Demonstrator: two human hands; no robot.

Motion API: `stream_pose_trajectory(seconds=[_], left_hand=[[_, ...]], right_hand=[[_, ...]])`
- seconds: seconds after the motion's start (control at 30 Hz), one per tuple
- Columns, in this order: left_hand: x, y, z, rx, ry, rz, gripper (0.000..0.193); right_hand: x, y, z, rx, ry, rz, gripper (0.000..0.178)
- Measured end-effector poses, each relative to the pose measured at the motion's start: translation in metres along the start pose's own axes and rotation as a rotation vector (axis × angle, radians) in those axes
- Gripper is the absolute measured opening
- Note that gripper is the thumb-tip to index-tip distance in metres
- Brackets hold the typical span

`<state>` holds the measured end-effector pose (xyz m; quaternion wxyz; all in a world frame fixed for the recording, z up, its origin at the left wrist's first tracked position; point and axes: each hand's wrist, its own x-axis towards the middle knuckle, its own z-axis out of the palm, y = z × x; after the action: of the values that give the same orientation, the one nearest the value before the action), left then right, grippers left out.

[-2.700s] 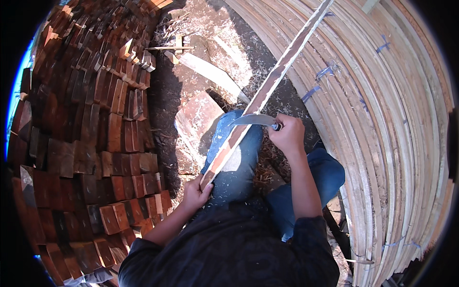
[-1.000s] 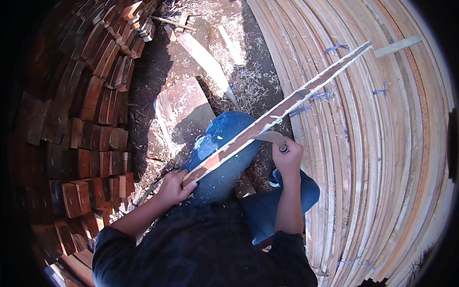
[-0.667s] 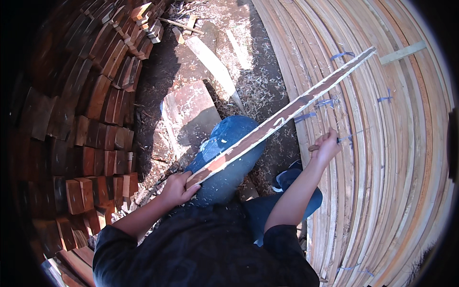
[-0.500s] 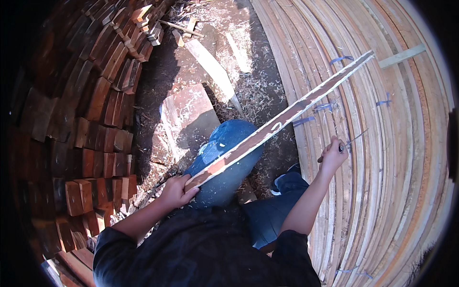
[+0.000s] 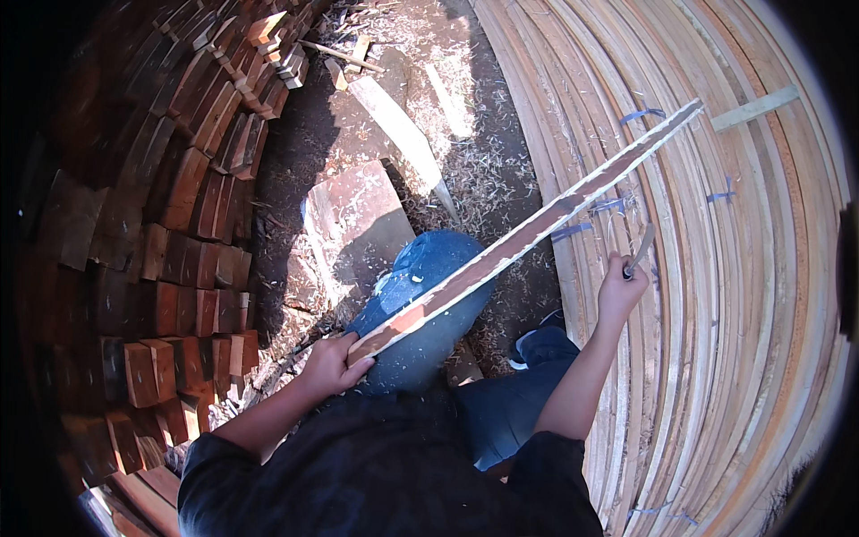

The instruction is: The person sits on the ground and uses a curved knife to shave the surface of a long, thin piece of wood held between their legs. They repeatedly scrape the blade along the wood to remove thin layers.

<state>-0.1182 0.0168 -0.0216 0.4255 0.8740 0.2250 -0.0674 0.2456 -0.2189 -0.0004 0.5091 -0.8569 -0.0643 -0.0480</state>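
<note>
A long, narrow wooden strip, dark brown along its middle with pale edges, slants across my raised knee. My left hand is closed round its near end, thumb on top. The far end reaches up and right over the stacked boards. My right hand is closed on the handle of a knife, its slightly curved blade pointing up and away. That hand is to the right of the strip and apart from it.
Long pale boards lie stacked along the right, with blue ties and a short crosspiece. Cut brown blocks are piled at the left. On the shaving-covered ground lie a flat board and a pointed white offcut.
My right wrist has turned, so the knife blade now points more upward instead of out to the right. The strip and my left hand have hardly moved.
</note>
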Motion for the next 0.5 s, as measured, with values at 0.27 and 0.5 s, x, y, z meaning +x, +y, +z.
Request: stream_pose_trajectory(seconds=[0.27, 0.5], left_hand=[[0.001, -0.006, 0.006, -0.013, -0.003, 0.036, 0.038], [-0.003, -0.007, 0.002, 0.018, 0.038, 0.063, 0.038]], right_hand=[[-0.031, 0.043, 0.049, -0.231, -0.185, -0.131, 0.027], [0.021, 0.065, -0.015, -0.057, -0.050, 0.225, 0.035]])
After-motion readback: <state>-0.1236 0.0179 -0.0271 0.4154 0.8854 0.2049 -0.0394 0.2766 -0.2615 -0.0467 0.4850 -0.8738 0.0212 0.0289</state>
